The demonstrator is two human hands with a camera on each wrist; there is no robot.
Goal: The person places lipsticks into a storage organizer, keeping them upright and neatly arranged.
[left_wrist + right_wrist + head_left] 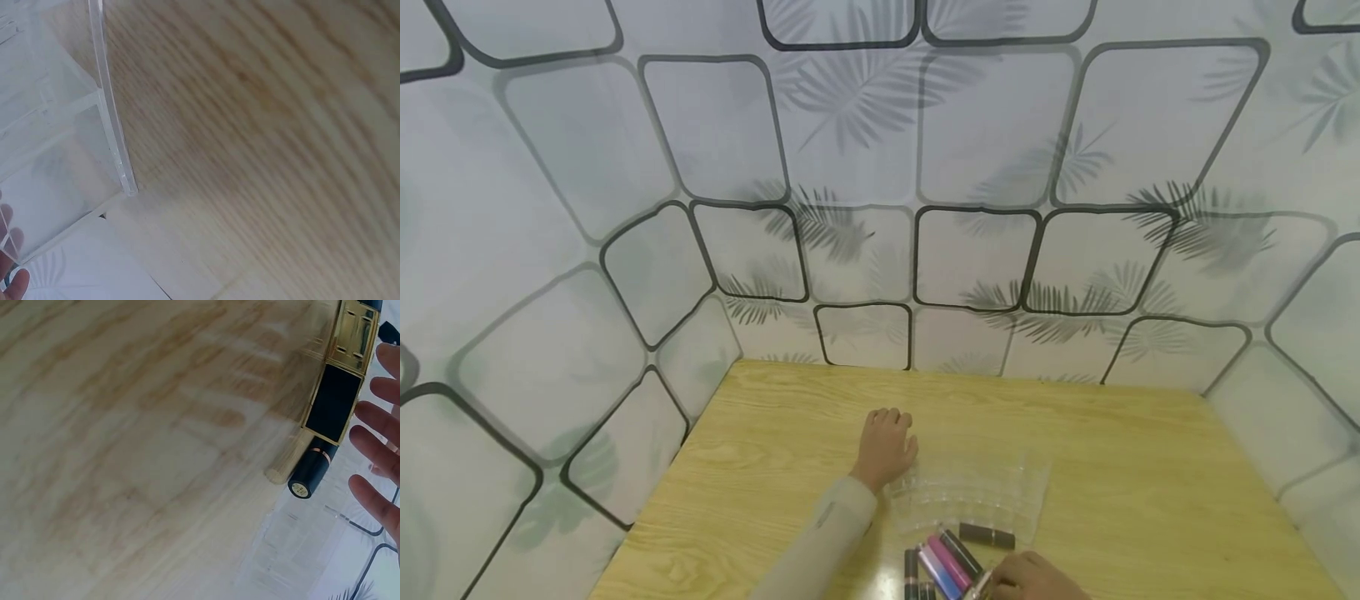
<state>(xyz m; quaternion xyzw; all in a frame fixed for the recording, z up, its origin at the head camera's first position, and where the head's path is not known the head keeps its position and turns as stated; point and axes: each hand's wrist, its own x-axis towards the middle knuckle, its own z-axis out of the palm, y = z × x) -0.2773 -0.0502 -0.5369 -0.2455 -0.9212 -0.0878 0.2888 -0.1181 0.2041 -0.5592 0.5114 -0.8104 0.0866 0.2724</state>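
A clear plastic organizer (970, 492) with rows of compartments lies on the table. My left hand (883, 446) is at its far left corner with fingers loosely bent. In the left wrist view, those fingers (11, 234) show through the clear wall. My right hand (1033, 577) is beside a cluster of lipstick tubes near the front: a black tube (987, 536), a magenta tube (949, 564) and a blue-white tube (938, 573) among them. In the right wrist view its spread fingers (375, 440) lie beside a gold-and-black lipstick (335, 403); a round black tube (311, 472) is just below.
The wood-grain table (775, 433) ends against a patterned wall covering (865, 250) at the back and both sides. More dark tubes (912, 575) stand at the front edge of the head view, left of the cluster.
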